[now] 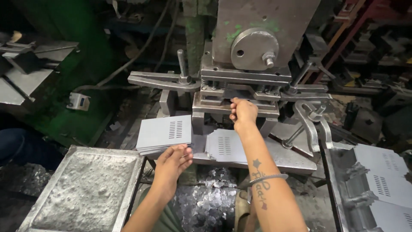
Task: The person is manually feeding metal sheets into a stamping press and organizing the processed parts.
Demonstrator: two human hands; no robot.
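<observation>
My right hand (243, 112) reaches into the die slot of a grey press machine (253, 51), fingers closed on a thin metal sheet (238, 95) lying in the slot. My left hand (172, 161) rests open at the near edge of a stack of grey slotted metal plates (164, 132), fingertips touching the stack's bottom corner. More slotted plates (224, 146) lie loosely piled on the press bed just below my right wrist.
A rough grey metal tray (88, 189) sits at lower left. A bin with finished slotted plates (382, 180) stands at lower right. Punched metal scraps (206, 202) cover the floor between. Clamp arms (161, 80) and bolts stick out beside the die.
</observation>
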